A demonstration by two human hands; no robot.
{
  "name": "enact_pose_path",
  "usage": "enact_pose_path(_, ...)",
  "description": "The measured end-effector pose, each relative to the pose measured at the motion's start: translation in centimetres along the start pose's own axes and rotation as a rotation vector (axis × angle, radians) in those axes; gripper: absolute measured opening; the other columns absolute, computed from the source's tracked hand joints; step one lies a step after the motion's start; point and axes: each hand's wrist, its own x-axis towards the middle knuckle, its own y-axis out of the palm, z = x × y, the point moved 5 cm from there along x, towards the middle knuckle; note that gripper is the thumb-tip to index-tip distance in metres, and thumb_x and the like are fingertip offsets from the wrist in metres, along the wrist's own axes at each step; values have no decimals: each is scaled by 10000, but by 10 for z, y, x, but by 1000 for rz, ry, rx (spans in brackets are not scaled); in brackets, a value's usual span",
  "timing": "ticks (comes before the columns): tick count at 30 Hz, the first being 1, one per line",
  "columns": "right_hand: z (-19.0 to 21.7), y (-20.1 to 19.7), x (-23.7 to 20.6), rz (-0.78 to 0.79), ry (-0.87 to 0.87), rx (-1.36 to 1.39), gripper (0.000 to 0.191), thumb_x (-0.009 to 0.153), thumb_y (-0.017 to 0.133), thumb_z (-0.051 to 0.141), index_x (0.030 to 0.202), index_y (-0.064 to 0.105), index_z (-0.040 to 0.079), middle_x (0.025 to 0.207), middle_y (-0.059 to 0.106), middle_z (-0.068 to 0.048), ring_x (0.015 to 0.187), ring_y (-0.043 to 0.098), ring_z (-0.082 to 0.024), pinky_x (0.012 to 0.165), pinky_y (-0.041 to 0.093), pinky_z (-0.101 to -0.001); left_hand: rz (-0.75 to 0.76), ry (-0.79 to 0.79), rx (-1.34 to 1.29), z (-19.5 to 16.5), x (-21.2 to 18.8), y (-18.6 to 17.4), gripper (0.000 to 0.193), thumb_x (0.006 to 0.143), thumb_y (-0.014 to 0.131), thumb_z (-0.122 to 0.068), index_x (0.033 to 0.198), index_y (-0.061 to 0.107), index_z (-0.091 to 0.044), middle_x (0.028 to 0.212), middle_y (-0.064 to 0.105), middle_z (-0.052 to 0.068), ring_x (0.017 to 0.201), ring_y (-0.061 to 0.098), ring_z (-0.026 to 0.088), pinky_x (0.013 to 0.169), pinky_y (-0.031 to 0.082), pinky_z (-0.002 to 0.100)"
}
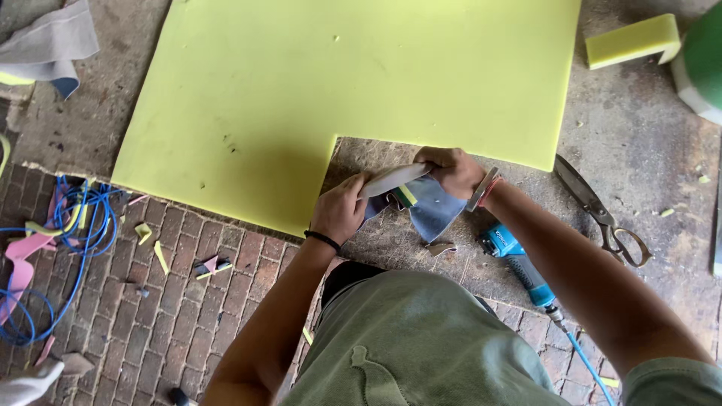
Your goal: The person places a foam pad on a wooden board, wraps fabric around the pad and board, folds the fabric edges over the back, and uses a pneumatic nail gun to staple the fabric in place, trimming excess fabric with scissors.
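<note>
Both my hands hold one small piece of grey-blue fabric (435, 210) with a pale curved edge and a bit of yellow foam showing inside it. My left hand (340, 210) pinches its left end, a black band on the wrist. My right hand (451, 169) grips the upper right end, a bracelet on that wrist. The piece hangs just above the concrete, in front of a large yellow-green foam sheet (316, 83) with a rectangular notch cut out of its near right corner.
Large metal scissors (602, 214) lie right of my right forearm. A blue power tool (519, 263) with cord lies under that arm. A foam block (632, 39) sits top right, tangled blue cable (68, 240) and scraps on the brick floor left, grey fabric (49, 45) top left.
</note>
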Motion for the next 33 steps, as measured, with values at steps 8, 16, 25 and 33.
enact_pose_path(8,50,10,-2,275,230,-155,560,661,945,378,1083,682,123,977,757,-81,943,724,-252,891,549,-400,-16,-67,-8,3,7,-5,317,977,629,-253,1255,662,-104,1175,744,124,968,738,302,813,587,422)
enact_pose_path(16,54,17,0,20,39,-245,106,925,729,258,1006,709,193,820,759,-3,657,705,-113,537,535,-257,-20,-232,-296,18,0,16,363,1048,509,-284,1368,614,-148,1212,732,121,993,760,256,852,618,380)
enact_pose_path(25,51,-5,52,79,-207,-494,85,875,697,151,945,659,121,661,687,-53,543,647,-198,494,529,-369,29,137,-176,25,55,8,726,906,721,-435,1456,478,-28,1408,538,285,1256,559,426,944,494,548)
enact_pose_path(33,73,-19,54,10,-148,-569,139,763,754,163,879,682,137,678,702,-52,597,680,-225,531,555,-390,256,86,-227,17,97,14,265,920,714,-215,1177,756,-168,1051,786,73,911,771,241,825,600,378)
